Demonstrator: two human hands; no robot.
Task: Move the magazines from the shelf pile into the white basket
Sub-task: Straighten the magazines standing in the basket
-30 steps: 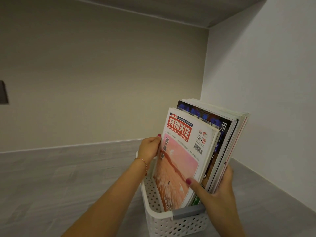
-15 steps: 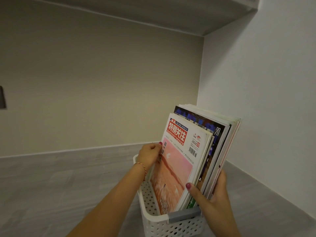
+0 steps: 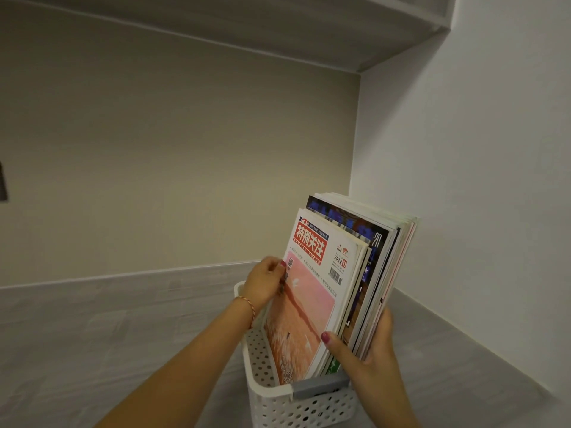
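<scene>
A stack of several magazines point(image 3: 327, 291) stands upright inside the white perforated basket point(image 3: 262, 362), leaning slightly right. The front one has a pink cover with a red title block. My left hand point(image 3: 267, 282) pinches the stack's far left edge above the basket rim. My right hand point(image 3: 367, 362) grips the near right edge, thumb on the front cover and fingers behind the back magazines. The stack's lower part is hidden inside the basket.
The basket sits on a grey shelf surface point(image 3: 92, 335) near the right corner. A white side wall point(image 3: 479, 211) stands close on the right, a beige back wall behind, and another shelf point(image 3: 278, 23) overhead. A dark object point(image 3: 2, 183) shows at the left edge.
The magazine stack has sunk a little lower into the basket, both hands moving down with it. The view has tilted slightly.
</scene>
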